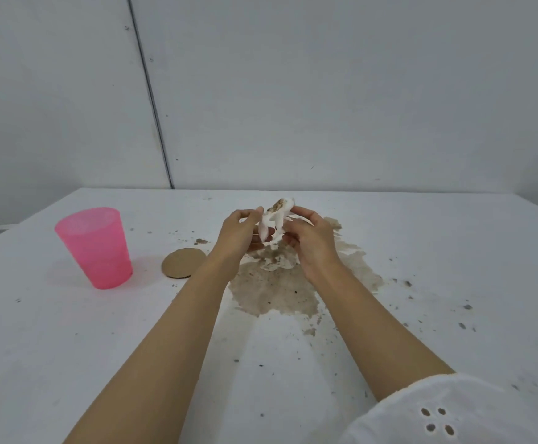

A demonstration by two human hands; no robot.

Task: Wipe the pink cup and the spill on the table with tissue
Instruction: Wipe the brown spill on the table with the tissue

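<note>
Hands: you are pinching the tissue (274, 219) between left hand (237, 233) and right hand (312, 243), held close.
Spill (274, 290): lying straight below them.
Cup (96, 248): standing well left, nearer your left hand.

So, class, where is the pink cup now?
Head view: the pink cup stands upright on the table's left side, just left of the brown disc.

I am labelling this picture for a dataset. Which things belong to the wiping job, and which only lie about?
Job: pink cup; tissue, held by left hand and right hand; brown spill; table.
Lying about: flat brown disc near the cup.
</note>
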